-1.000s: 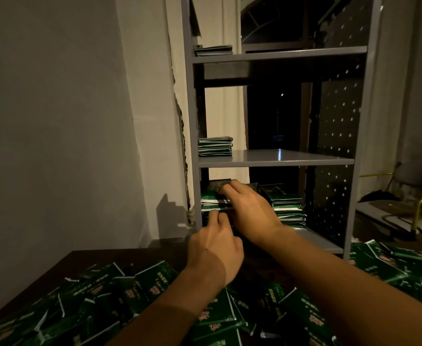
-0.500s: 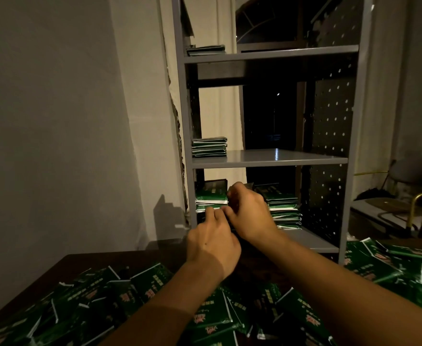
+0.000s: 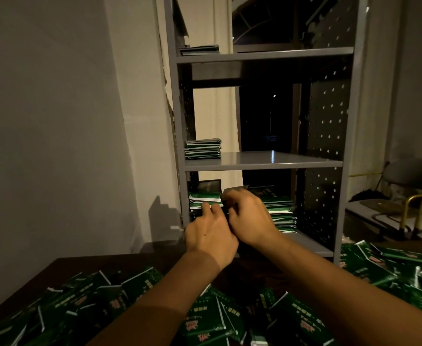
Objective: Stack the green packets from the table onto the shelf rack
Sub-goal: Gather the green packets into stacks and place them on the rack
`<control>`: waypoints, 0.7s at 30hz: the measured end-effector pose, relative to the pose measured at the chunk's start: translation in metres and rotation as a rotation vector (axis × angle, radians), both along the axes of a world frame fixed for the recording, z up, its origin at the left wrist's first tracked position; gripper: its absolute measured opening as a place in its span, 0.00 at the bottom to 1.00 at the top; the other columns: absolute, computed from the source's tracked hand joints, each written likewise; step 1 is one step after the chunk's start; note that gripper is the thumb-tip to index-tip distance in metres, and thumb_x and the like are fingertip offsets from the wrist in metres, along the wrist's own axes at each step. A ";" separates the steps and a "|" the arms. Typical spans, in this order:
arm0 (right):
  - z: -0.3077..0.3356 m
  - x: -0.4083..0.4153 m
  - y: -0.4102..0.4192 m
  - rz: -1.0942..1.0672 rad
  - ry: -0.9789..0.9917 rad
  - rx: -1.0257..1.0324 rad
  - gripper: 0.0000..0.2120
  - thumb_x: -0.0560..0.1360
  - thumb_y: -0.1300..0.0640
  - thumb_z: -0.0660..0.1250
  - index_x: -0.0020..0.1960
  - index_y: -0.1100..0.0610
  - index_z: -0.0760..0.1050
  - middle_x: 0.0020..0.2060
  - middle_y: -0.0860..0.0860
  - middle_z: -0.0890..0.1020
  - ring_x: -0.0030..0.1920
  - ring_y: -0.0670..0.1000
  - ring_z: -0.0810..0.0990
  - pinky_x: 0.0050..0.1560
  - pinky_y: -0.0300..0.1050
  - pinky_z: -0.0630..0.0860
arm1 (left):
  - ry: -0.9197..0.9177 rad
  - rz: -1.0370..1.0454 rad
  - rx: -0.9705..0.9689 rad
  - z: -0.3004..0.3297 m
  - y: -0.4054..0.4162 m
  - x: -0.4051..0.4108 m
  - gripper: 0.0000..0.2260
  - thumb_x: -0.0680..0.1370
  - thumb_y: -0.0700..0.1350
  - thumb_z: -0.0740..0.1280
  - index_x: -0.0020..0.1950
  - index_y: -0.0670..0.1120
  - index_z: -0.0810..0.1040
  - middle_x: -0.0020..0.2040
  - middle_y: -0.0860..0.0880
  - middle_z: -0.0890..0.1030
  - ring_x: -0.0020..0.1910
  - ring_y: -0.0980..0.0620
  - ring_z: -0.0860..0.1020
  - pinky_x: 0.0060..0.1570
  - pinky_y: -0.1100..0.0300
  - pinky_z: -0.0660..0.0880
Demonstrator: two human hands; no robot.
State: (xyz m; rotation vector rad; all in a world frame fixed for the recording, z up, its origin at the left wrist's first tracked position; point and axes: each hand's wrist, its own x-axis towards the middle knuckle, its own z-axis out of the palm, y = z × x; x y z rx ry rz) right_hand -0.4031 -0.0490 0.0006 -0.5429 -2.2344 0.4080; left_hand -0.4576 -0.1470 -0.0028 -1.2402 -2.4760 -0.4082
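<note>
Both hands are in at the shelf rack [image 3: 262,161], bottom shelf. The right hand [image 3: 248,217] has its fingers curled round a dark packet [image 3: 235,190] between two green stacks [image 3: 279,213]; the left hand [image 3: 211,234] sits just beside, fingers bent, grip unclear. Small stacks sit on the shelves above [image 3: 203,148]. Loose green packets [image 3: 205,318] cover the tabletop [image 3: 62,267].

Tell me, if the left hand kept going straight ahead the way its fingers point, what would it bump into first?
Most likely the left stack of green packets on the bottom shelf; the left hand already reaches its front edge, though depth is hard to judge.
</note>
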 end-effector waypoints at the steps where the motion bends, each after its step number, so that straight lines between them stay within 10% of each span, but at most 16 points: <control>1: 0.001 0.002 -0.001 0.001 -0.001 -0.008 0.18 0.76 0.64 0.63 0.64 0.53 0.77 0.61 0.51 0.78 0.60 0.52 0.77 0.60 0.52 0.76 | -0.006 -0.004 -0.006 0.000 0.000 0.000 0.21 0.80 0.48 0.60 0.71 0.43 0.64 0.70 0.42 0.67 0.57 0.42 0.80 0.47 0.51 0.75; 21: -0.001 0.183 -0.099 0.002 -0.119 -0.243 0.08 0.82 0.55 0.64 0.44 0.50 0.77 0.31 0.46 0.79 0.29 0.40 0.77 0.28 0.32 0.69 | -0.055 -0.270 -0.047 -0.016 -0.125 0.111 0.10 0.83 0.47 0.56 0.59 0.47 0.74 0.59 0.47 0.74 0.54 0.44 0.78 0.51 0.50 0.76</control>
